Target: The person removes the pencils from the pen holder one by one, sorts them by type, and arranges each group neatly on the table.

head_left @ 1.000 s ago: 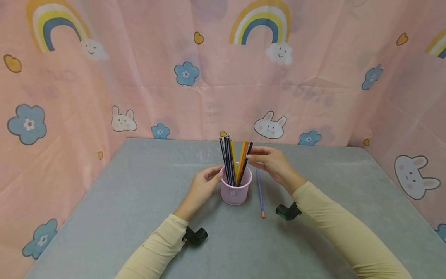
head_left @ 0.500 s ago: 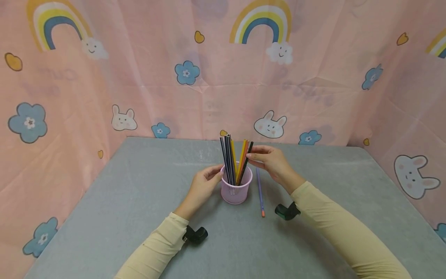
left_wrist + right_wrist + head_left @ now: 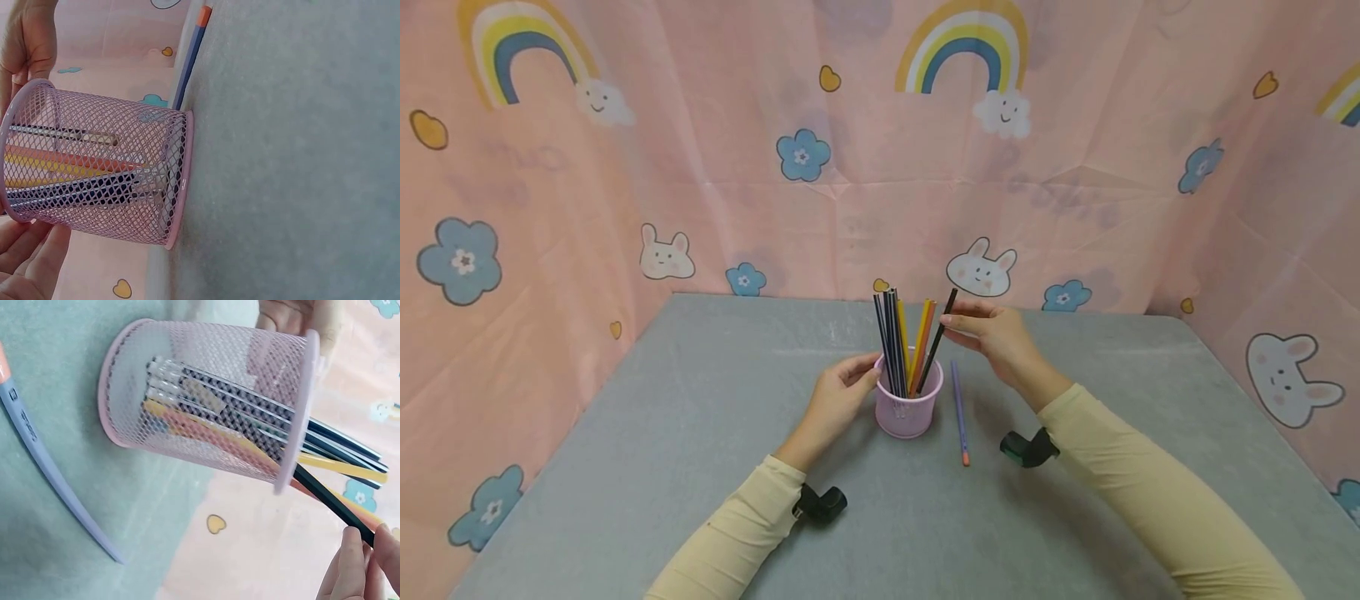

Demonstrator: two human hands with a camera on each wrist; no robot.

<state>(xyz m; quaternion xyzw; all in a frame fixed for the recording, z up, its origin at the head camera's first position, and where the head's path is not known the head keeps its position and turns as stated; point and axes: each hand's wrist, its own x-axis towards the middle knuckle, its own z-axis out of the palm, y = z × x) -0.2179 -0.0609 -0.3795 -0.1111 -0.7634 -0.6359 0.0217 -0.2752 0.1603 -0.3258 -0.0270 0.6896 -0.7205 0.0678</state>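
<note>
Pink mesh pencil cup (image 3: 906,421) stands upright on the grey table (image 3: 700,433), containing dark, yellow and orange pencils (image 3: 894,346); mesh obscures their lower ends. Left hand (image 3: 837,398), partly hidden, holds its side. Right hand (image 3: 1002,343) pinches a black pencil (image 3: 934,350), lower end inside. Purple pencil (image 3: 959,412), cropped in the right wrist view, lies beside.

One cup (image 3: 906,421), two hands (image 3: 835,398) (image 3: 1006,343), one purple pencil (image 3: 960,417), one black pencil (image 3: 932,357), one orange pencil (image 3: 924,342), two yellow pencils (image 3: 904,329); dark striped pencils (image 3: 891,342) bunch uncountably. Three rabbits (image 3: 979,268), six hearts (image 3: 830,79).
</note>
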